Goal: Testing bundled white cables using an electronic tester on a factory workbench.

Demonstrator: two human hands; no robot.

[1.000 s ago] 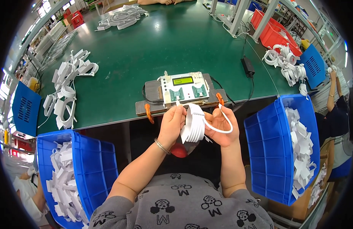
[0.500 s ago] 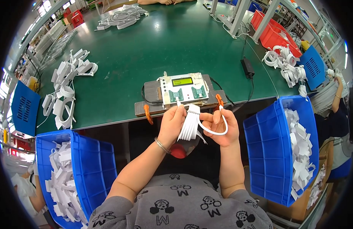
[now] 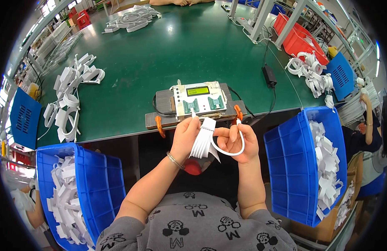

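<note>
Lowered slightly, both hands [image 3: 214,140] pinch flat white cable bundle [image 3: 203,142]

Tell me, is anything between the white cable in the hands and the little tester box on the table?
Nothing visible: the white cable bundle sits just below the tester box, with its front edge open.

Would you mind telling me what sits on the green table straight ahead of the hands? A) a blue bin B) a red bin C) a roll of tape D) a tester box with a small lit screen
D: just beyond the left hand and right hand, which hold a white cable bundle, a tester box with a lit green screen sits on the table.
</note>
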